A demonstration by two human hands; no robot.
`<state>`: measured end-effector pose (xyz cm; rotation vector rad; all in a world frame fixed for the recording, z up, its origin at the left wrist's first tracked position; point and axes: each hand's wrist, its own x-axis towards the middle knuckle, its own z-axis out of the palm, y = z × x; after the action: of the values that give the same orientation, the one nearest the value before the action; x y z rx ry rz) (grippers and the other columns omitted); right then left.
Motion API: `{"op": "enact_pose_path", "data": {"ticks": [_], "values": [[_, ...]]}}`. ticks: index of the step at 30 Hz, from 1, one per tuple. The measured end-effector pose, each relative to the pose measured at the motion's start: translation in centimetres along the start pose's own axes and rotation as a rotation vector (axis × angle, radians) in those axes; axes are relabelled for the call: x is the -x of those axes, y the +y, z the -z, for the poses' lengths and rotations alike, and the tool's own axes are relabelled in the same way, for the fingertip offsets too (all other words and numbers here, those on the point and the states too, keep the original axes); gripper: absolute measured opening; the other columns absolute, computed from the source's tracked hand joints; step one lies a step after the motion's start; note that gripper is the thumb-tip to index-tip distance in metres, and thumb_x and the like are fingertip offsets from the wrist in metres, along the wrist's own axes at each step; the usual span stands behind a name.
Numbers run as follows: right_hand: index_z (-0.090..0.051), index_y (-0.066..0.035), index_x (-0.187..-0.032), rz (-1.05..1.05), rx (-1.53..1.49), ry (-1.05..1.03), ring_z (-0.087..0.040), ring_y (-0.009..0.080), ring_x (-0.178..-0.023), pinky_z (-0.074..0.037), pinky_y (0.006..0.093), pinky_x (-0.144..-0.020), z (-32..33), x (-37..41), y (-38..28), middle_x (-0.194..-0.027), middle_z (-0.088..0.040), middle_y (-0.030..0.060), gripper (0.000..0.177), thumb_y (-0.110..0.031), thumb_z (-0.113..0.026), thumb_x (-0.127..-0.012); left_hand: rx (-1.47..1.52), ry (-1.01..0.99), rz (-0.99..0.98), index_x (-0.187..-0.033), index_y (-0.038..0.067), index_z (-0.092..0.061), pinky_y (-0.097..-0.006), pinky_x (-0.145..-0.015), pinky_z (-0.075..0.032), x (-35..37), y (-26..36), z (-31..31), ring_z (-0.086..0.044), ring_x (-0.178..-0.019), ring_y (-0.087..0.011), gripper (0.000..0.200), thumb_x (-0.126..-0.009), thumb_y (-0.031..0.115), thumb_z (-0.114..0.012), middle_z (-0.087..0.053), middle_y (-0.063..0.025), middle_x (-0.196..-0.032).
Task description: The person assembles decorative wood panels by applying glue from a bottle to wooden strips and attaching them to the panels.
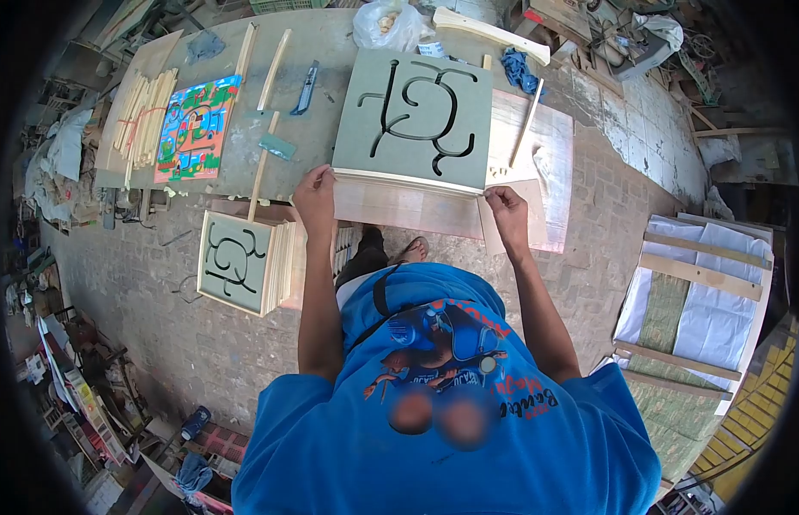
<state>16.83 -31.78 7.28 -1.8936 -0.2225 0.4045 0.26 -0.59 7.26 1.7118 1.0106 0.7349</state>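
We look down into a workshop whose floor (142,266) is laid with small, dusty grey-brown paving blocks. Beyond the grey-topped worktable (320,142), we see a stretch of whitish tiles (622,107) (floor or low wall, we cannot tell). Heaped clutter (60,163) crowds our left, yellow slats (760,412) show at lower right, and the light is soft.

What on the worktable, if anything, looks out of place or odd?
Possibly the crumpled blue wad right of the grooved panel: it looks casually dropped, unlike the tied wooden sticks. A greyer wad lies beyond the colourful board.
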Motion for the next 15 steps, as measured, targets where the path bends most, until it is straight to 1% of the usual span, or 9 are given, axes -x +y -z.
{"op": "enact_pose_path", "data": {"ticks": [4,6,13,15], "values": [[-0.068,0.007,-0.095,-0.030,0.001,-0.004,-0.058,0.0102,-0.074,-0.047,0.0252,-0.071,-0.04,0.21,-0.73,-0.080,-0.068,0.0072,0.021,-0.012,-0.062,-0.088,-0.042,-0.007,-0.010,-0.100,-0.003,-0.071,-0.0284,-0.072,-0.050,-0.02,0.09,0.07,-0.065,-0.076,-0.0176,0.021,-0.084,0.009,-0.064,-0.070,-0.0127,-0.087],[-0.068,0.003,-0.092,-0.021,0.005,0.000,-0.052,0.0066,-0.071,-0.042,0.0227,-0.066,-0.12,0.30,-0.70,-0.078,-0.064,0.0015,0.020,-0.015,-0.062,-0.088,-0.039,-0.001,-0.013,-0.100,-0.003,-0.071,-0.0280,-0.071,-0.050,-0.09,-0.25,0.03,-0.065,-0.076,-0.0174,0.021,-0.084,0.009,-0.064,-0.070,-0.0124,-0.088],[-0.068,0.004,-0.092,-0.040,0.013,-0.023,-0.052,0.0068,-0.071,-0.042,0.0227,-0.066,0.02,0.11,-0.46,-0.077,-0.064,0.0018,0.020,-0.015,-0.062,-0.088,-0.037,-0.017,-0.019,-0.101,-0.003,-0.071,-0.0273,-0.072,-0.051,-0.27,-0.31,0.17,-0.066,-0.076,-0.0167,0.022,-0.084,0.010,-0.065,-0.071,-0.0125,-0.087],[-0.068,0.004,-0.091,-0.012,-0.007,-0.013,-0.053,0.0070,-0.071,-0.043,0.0228,-0.066,-0.03,0.13,-0.44,-0.077,-0.064,0.0022,0.020,-0.015,-0.062,-0.087,-0.057,-0.028,-0.013,-0.101,-0.002,-0.071,-0.0277,-0.072,-0.051,-0.31,-0.23,0.25,-0.066,-0.076,-0.0172,0.022,-0.084,0.010,-0.065,-0.071,-0.0129,-0.087]]}}
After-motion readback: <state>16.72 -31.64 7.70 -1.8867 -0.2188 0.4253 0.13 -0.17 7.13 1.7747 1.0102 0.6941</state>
